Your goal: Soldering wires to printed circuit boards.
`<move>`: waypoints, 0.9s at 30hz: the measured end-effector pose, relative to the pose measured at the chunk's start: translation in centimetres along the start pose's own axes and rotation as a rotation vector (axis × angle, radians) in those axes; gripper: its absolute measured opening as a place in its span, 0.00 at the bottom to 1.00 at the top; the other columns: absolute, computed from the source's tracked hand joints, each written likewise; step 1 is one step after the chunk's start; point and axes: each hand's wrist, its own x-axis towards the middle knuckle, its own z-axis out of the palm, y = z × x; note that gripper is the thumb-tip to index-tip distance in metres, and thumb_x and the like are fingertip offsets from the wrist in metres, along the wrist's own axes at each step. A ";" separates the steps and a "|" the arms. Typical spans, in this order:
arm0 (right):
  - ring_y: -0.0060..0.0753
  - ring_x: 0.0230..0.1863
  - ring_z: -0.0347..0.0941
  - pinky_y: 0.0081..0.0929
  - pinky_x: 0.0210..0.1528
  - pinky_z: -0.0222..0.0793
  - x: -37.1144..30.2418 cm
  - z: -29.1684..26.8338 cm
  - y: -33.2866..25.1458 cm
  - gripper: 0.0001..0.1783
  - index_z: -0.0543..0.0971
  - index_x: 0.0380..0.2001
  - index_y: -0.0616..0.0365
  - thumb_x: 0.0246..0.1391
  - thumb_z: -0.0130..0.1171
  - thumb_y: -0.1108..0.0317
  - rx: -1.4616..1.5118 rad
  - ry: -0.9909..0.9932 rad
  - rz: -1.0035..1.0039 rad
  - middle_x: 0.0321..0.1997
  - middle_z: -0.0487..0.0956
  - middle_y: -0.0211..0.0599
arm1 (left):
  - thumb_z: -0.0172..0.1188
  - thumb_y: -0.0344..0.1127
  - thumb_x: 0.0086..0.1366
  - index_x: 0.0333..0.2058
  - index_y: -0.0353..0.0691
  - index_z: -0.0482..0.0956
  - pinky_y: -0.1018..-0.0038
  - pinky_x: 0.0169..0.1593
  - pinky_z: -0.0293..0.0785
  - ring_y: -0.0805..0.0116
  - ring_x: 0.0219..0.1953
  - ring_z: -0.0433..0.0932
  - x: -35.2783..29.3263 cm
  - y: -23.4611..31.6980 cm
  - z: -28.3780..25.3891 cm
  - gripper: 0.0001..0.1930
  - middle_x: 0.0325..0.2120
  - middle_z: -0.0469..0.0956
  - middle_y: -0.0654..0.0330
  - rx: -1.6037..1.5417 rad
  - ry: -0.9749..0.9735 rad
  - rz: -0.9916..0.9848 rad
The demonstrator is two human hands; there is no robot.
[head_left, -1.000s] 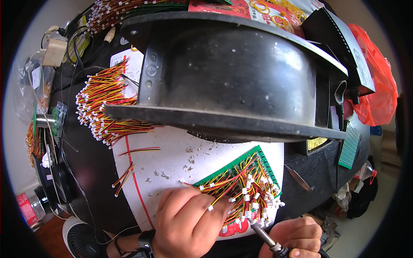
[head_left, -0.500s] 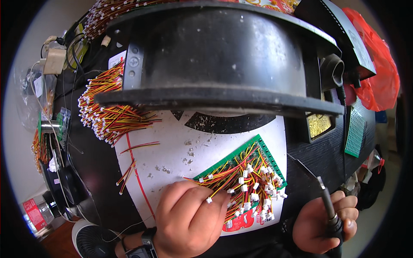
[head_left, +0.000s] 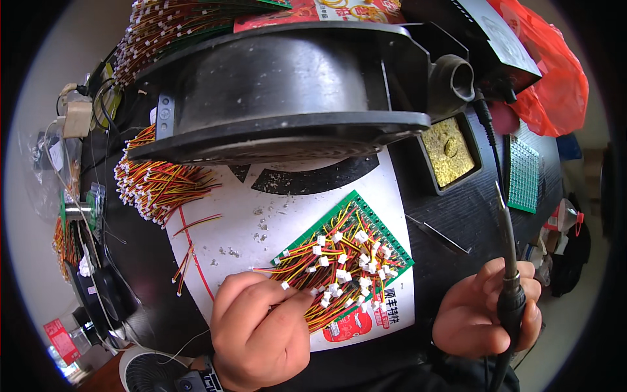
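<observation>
My right hand [head_left: 480, 313] is closed round the dark handle of a soldering iron [head_left: 507, 251], its tip pointing up. At the left edge of a green circuit board [head_left: 346, 204], my left hand [head_left: 261, 330] is closed among red, yellow and black connector wires [head_left: 297, 268]. Its fingertips are partly hidden, and it seems to pinch a wire. Many wires lie across the board, ending in white plugs [head_left: 341, 276]. The board rests at a slant on a white printed sheet [head_left: 215, 242]. Between board and right hand, tweezers [head_left: 437, 234] lie on the dark table.
A big black round fan [head_left: 274, 78] stands just beyond the board. Left of it is a heap of loose wires [head_left: 157, 186]. To the right are a tray of yellow cleaning material [head_left: 450, 147], an iron holder [head_left: 454, 78], another green board [head_left: 522, 173] and a red bag [head_left: 555, 72].
The soldering iron has swung from leaning left to nearly upright, its tip higher. My left hand stays closed at the board's wires. The whole view has shifted, showing more beyond the fan.
</observation>
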 end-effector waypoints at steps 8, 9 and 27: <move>0.28 0.34 0.57 0.23 0.31 0.56 -0.3 -0.1 0.3 0.26 0.66 0.65 0.48 0.74 0.43 0.46 0.029 0.029 0.013 0.33 0.63 0.31 | 0.57 0.18 0.38 0.21 0.31 0.75 0.59 0.35 0.75 0.45 0.30 0.75 -0.5 -0.2 0.3 0.07 0.30 0.76 0.48 0.071 -0.046 0.115; 0.28 0.33 0.57 0.23 0.31 0.56 -0.2 -0.2 0.2 0.26 0.66 0.65 0.49 0.74 0.42 0.46 0.008 0.034 0.011 0.33 0.63 0.31 | 0.60 0.22 0.41 0.26 0.33 0.79 0.59 0.37 0.76 0.51 0.32 0.76 -0.7 -0.2 0.2 0.08 0.30 0.76 0.54 0.102 -0.072 0.120; 0.32 0.27 0.64 0.26 0.21 0.63 1.1 -1.4 1.4 0.34 0.66 0.60 0.56 0.56 0.72 0.60 0.220 -0.049 0.016 0.34 0.69 0.39 | 0.60 0.58 0.67 0.54 0.39 0.76 0.30 0.59 0.66 0.41 0.55 0.75 4.9 3.3 0.2 0.29 0.51 0.76 0.47 0.606 -0.213 0.429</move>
